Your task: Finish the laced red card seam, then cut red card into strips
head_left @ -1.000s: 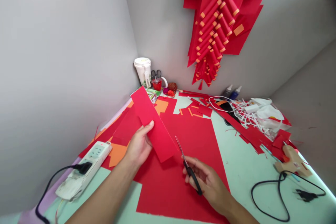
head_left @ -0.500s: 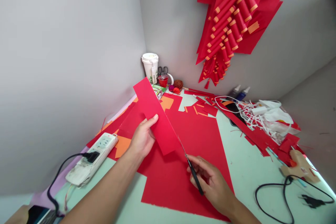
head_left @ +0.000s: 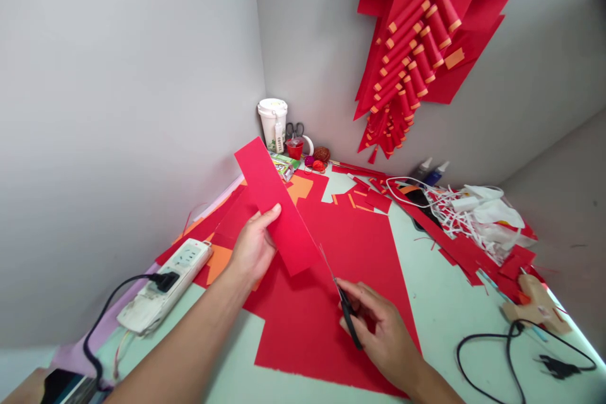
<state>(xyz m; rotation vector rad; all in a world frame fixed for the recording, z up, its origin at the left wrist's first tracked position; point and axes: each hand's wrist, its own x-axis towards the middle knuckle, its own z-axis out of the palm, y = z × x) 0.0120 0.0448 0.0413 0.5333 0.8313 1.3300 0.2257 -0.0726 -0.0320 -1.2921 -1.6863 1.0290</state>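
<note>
My left hand [head_left: 254, 246] grips a rectangular strip of red paper [head_left: 279, 214], thumb on top, held tilted above the table. In my right hand [head_left: 379, 328] is a pair of scissors [head_left: 349, 319] with black handles. Its thin blades point up and left, slightly parted, close to the strip's lower right edge but seemingly apart from it. Beneath both hands lies a large sheet of red paper [head_left: 322, 341] with a stepped cut edge. Orange paper pieces [head_left: 300, 188] lie beyond the strip.
A white power strip [head_left: 165, 287] with a black plug sits at left. A white cup [head_left: 273, 126] and yarn balls [head_left: 322, 155] stand in the corner. At right lie white paper shreds [head_left: 457, 214], a glue gun [head_left: 534, 309] and its cord. Red paper firecrackers [head_left: 411, 50] hang on the wall.
The red strip and my left hand have shifted slightly left. The scissors have come away a little from the strip's edge, and their blades are a bit more parted.
</note>
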